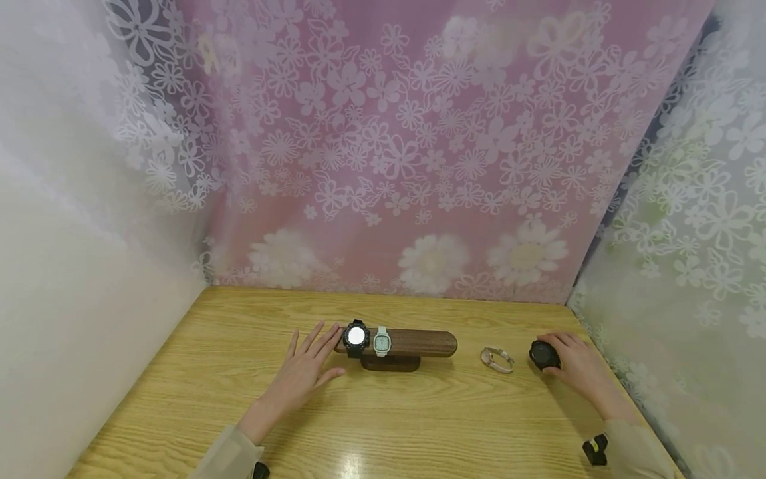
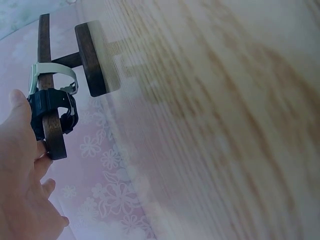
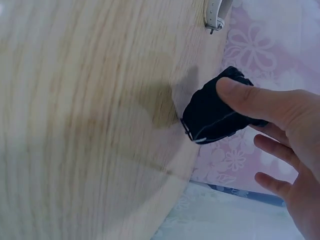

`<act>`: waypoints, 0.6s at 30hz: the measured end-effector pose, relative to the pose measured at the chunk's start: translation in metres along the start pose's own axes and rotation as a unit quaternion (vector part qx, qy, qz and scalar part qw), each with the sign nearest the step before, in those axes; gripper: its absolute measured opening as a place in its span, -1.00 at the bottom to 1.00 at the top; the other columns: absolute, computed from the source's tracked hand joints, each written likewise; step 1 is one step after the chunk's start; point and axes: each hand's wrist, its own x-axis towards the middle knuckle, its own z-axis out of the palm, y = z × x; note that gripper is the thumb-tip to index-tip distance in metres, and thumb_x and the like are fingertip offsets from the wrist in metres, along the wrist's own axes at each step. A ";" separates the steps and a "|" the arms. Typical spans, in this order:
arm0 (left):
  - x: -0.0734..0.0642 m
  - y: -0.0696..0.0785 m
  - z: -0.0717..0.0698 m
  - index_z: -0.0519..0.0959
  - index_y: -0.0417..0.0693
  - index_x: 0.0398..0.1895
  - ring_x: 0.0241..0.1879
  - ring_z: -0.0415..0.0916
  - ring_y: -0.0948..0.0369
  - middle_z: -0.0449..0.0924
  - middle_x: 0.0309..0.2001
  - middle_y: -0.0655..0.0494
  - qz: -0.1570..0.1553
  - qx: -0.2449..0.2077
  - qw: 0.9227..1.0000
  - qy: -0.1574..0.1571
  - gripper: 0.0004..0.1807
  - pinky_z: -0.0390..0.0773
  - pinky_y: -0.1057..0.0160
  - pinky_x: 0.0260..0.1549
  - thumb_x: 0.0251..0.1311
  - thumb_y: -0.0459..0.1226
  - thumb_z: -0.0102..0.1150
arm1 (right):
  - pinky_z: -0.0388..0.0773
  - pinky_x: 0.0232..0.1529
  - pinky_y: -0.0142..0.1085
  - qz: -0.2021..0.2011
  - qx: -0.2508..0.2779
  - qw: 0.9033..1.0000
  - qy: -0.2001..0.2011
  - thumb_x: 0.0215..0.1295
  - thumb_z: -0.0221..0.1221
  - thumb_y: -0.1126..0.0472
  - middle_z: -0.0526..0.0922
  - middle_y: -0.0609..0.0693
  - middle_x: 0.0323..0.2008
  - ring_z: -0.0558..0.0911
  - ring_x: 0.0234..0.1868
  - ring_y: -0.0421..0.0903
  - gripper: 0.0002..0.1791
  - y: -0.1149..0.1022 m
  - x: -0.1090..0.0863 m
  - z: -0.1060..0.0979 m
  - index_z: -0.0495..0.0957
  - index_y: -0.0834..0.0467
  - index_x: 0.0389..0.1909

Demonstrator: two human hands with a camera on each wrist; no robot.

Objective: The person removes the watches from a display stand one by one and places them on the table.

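A dark wooden watch stand (image 1: 425, 342) has a black digital watch (image 1: 356, 338) with a bright face and a pale green square-faced watch (image 1: 382, 342) strapped round its bar. At the bar's left end, my left hand (image 1: 302, 371) touches it with straight, spread fingers; the left wrist view shows the fingertips by the bar end (image 2: 56, 145). My right hand (image 1: 579, 364) pinches another black watch (image 1: 544, 354) between thumb and fingers. In the right wrist view this black watch (image 3: 212, 107) is tilted, its strap closed in a loop. Left of it lies a light-strapped watch (image 1: 497, 360).
The wood-grained table (image 1: 383, 412) meets a pink flowered curtain (image 1: 419, 166) at the back. A white wall (image 1: 90, 233) rises on the left, and a pale flowered curtain (image 1: 700, 286) hangs along the right edge, close to my right arm.
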 end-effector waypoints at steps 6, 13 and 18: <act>0.000 -0.001 0.000 0.14 -0.01 0.61 0.60 -0.13 0.00 0.05 0.59 0.13 0.003 0.002 1.000 0.001 -0.13 -0.23 -0.38 0.46 0.35 0.08 0.21 | 0.45 -0.02 0.36 -0.004 -0.015 0.999 -0.034 -0.20 0.62 0.24 0.61 0.31 0.06 0.52 0.08 0.40 -0.26 0.003 0.006 0.005 0.61 0.26 0.11; 0.000 -0.003 0.002 0.12 0.02 0.62 0.60 -0.15 0.03 0.01 0.60 0.18 0.003 0.008 1.000 0.000 -0.13 -0.21 -0.38 0.46 0.36 0.11 0.18 | 0.48 -0.05 0.36 -0.006 -0.010 0.999 -0.039 -0.23 0.62 0.29 0.62 0.30 0.06 0.53 0.08 0.40 -0.27 -0.002 0.008 0.009 0.62 0.25 0.10; 0.000 -0.003 0.002 0.11 0.02 0.62 0.61 -0.16 0.03 0.04 0.60 0.14 0.003 0.009 1.000 -0.002 -0.14 -0.23 -0.37 0.47 0.38 0.13 0.14 | 0.48 -0.06 0.36 -0.008 -0.009 0.999 -0.044 -0.21 0.61 0.30 0.62 0.29 0.08 0.54 0.08 0.39 -0.26 -0.004 0.007 0.010 0.60 0.24 0.13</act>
